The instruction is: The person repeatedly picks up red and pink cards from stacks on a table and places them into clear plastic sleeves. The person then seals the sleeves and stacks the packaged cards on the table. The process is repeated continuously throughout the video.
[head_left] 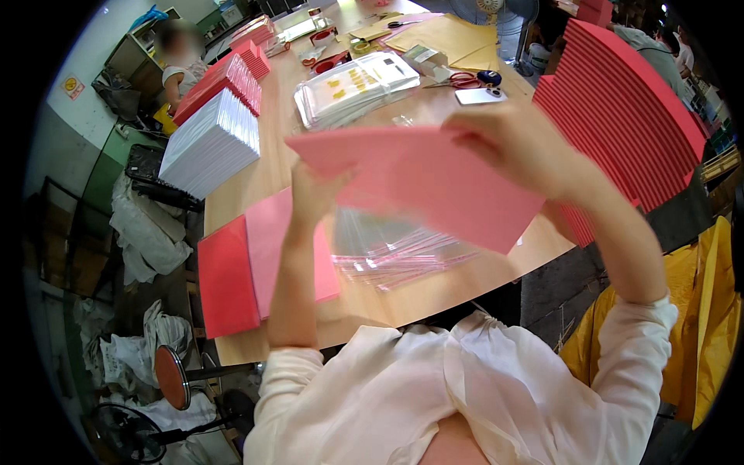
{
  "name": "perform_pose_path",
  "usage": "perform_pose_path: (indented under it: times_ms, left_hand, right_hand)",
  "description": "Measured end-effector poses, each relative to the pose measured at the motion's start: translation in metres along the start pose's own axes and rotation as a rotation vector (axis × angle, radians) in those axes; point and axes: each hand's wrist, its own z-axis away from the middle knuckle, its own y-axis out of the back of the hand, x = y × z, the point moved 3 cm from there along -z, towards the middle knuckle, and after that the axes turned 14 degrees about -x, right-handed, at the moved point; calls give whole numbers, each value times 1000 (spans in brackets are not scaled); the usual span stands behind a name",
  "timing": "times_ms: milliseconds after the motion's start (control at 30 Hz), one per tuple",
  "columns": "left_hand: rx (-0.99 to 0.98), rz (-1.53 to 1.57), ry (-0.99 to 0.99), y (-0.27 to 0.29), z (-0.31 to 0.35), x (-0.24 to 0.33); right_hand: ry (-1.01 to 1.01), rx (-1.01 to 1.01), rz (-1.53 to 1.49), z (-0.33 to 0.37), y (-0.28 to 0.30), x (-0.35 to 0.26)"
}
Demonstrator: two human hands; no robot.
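Note:
Between my two hands is a flat pink sheet, held tilted above the table. My left hand grips its left side, with the fingers partly behind it and slightly blurred. At the upper right edge my right hand pinches it between thumb and fingers. Under the sheet lies a loose pile of transparent plastic sleeves, partly covered by it. Left of the sleeves, near my left forearm, are pink sheets beside a red sheet or folder.
Tall red stacks rise at the right. White and red stacks line the left edge. Farther back lie packed white items, scissors, a small box and yellow envelopes. Another person is at far left.

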Motion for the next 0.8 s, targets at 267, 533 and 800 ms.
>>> perform_pose_path:
  times_ms: [267, 533, 800]
  left_hand:
    - [134, 114, 244, -16, 87, -94]
    - [110, 33, 221, -20, 85, -99]
    - [180, 11, 363, -19, 86, -117]
  right_hand:
    - [-54, -193, -30, -5, -105, 18]
    - [-248, -248, -231, 15, -83, 40]
    - [-341, 106, -1163, 92, -179, 143]
